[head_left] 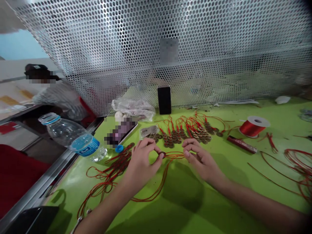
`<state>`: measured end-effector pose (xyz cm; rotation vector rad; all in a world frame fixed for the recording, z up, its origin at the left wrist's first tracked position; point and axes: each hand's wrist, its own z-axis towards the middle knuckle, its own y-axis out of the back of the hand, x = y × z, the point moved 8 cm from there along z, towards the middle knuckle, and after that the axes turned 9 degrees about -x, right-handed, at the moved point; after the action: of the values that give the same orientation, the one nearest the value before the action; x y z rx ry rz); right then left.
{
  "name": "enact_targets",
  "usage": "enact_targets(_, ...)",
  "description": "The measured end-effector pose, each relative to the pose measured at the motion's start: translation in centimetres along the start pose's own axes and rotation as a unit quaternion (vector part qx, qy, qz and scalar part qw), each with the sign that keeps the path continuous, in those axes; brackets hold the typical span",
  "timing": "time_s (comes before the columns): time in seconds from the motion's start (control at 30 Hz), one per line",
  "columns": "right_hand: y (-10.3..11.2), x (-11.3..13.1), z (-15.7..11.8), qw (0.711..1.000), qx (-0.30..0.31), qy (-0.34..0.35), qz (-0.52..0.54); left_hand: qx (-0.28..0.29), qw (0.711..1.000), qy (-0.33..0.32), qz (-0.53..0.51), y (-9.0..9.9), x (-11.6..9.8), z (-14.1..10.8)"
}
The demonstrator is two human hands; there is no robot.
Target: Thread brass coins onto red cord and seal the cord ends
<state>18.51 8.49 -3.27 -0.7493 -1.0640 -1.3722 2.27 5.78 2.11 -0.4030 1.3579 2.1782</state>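
Just beyond the left hand point(143, 157), coins point(147, 132) in a clear packet point(154, 129).

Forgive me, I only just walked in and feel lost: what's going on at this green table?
A person's left hand pinches a small coin-like disc between thumb and finger, while red cord stretches from it to the right hand, held at its fingertips. Just beyond the hands lies a row of bronze-coloured disc clusters with red loops; more corded discs lie to the left. A spool of red thread stands to the right.
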Motion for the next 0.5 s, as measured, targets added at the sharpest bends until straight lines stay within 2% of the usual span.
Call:
enact_targets(0.27, 1.5, -0.6, 1.2, 0.994, -0.037, -0.072, 0.075, -0.014, 0.998, -0.010, 0.066, 0.7, 1.7, 0.5)
enact_targets(0.5, 3.6, -1.4, 2.0, 0.980, -0.101, -0.102, 0.135, 0.010, 1.000, 0.002, 0.012, 0.8, 2.8, 1.1)
